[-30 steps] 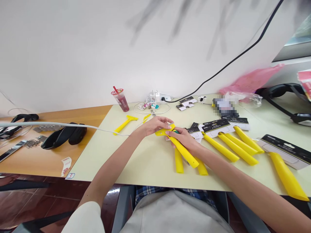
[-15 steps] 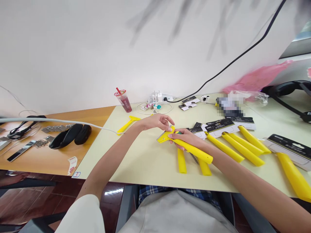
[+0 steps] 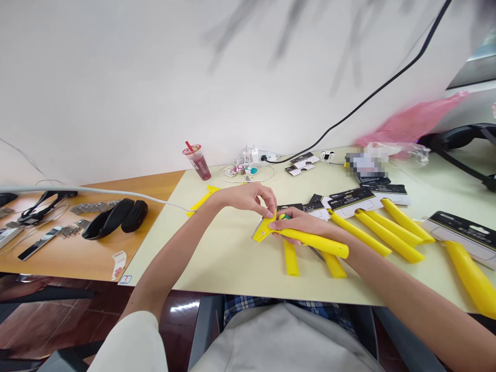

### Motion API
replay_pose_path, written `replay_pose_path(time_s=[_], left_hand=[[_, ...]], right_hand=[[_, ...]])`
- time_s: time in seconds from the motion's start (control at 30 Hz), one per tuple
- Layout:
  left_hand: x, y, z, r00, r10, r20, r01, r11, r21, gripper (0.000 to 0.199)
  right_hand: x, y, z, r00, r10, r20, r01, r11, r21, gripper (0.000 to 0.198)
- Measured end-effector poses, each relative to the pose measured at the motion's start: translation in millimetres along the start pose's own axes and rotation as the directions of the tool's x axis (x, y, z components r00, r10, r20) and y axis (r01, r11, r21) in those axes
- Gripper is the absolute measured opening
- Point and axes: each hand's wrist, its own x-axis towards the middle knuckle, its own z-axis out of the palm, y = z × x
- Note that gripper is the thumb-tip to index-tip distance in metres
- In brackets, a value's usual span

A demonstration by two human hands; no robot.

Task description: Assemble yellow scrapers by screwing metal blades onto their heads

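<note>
A yellow scraper (image 3: pixel 318 243) with a flared, blade-edged head is gripped near its neck by my right hand (image 3: pixel 296 222). Tucked in that same hand is a tool with a green end (image 3: pixel 284 217) and a thin metal shaft, likely a screwdriver. My left hand (image 3: pixel 256 198) is closed in a pinch at the upper corner of the scraper's head; whatever its fingertips hold is too small to make out. Below the right hand lie two yellow handles (image 3: pixel 291 258), partly covered. Behind my left forearm rests another yellow scraper (image 3: pixel 201 200).
Yellow handles (image 3: pixel 372 232) with black-and-white cards (image 3: pixel 346 201) lie at right. A drink cup (image 3: pixel 198 163) and a power strip (image 3: pixel 256 155) stand near the wall. A white cable (image 3: pixel 116 192) crosses my left forearm. Metal pieces (image 3: pixel 70 231) and a black case (image 3: pixel 108 219) occupy the wooden table.
My left fingers have drawn together into a pinch at the scraper head's corner. The scraper's handle has swung slightly to the right in my right hand.
</note>
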Motion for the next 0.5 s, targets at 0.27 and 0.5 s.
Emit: replay_pose_path(time_s=[0.27, 0.5], left_hand=[[11.9, -8.0, 0.7, 0.981, -0.124, 0.148, 0.141, 0.983, -0.114, 0.019], [19.2, -20.5, 9.2, 0.936, -0.252, 0.245, 0.343, 0.804, -0.485, 0.042]], right_hand=[[-4.3, -10.2, 6.6, 1.0, 0.009, 0.0, -0.009, 0.999, -0.04, 0.037], [-3.2, -4.1, 2.8, 1.0, -0.017, 0.015, 0.018, 0.998, -0.055, 0.036]])
